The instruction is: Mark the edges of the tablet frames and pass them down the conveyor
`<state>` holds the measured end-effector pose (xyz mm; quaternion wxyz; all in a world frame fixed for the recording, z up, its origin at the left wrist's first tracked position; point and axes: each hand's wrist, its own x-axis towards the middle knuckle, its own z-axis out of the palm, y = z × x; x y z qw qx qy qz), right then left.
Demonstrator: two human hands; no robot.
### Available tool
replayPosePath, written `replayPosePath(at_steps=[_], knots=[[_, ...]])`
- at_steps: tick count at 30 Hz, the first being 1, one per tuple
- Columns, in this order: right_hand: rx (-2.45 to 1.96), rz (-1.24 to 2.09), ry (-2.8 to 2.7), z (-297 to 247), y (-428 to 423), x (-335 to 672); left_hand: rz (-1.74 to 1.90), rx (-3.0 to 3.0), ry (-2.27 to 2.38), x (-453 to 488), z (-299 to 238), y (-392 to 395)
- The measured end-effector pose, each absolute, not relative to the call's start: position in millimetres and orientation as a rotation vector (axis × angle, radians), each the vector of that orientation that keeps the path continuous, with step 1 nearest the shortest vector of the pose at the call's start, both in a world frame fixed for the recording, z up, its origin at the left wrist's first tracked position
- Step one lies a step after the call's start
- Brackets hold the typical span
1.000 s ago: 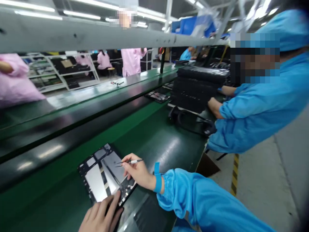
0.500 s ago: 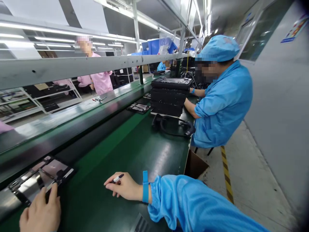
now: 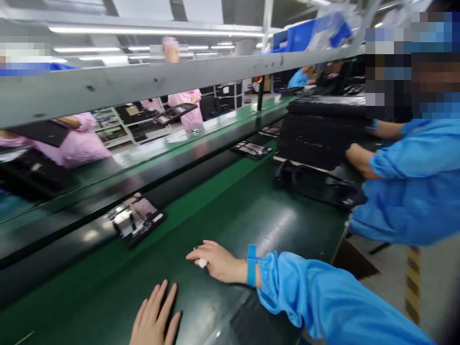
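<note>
My right hand (image 3: 219,262) is curled closed around one white-handled tool (image 3: 202,263); my left hand (image 3: 155,318) lies open, fingers spread, holding nothing. One black-framed tablet panel (image 3: 135,219) sits on the green conveyor belt (image 3: 89,268), well apart from both hands. One stack of black trays (image 3: 316,136) stands beyond, beside a blue-sleeved co-worker (image 3: 406,187).

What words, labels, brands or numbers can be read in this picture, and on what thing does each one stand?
No text can be read. The white pen in the right hand is too small to show markings, and the dark panel on the green conveyor belt is too blurred.
</note>
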<state>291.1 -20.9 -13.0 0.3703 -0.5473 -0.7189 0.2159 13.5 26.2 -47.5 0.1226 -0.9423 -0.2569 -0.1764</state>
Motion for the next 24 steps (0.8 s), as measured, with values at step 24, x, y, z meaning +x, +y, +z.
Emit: replayPosePath(at_steps=[24], knots=[[-1.336,0.561,-1.978,-33,-33,299,-0.285,-2.992,-1.155,28,-2,-11]])
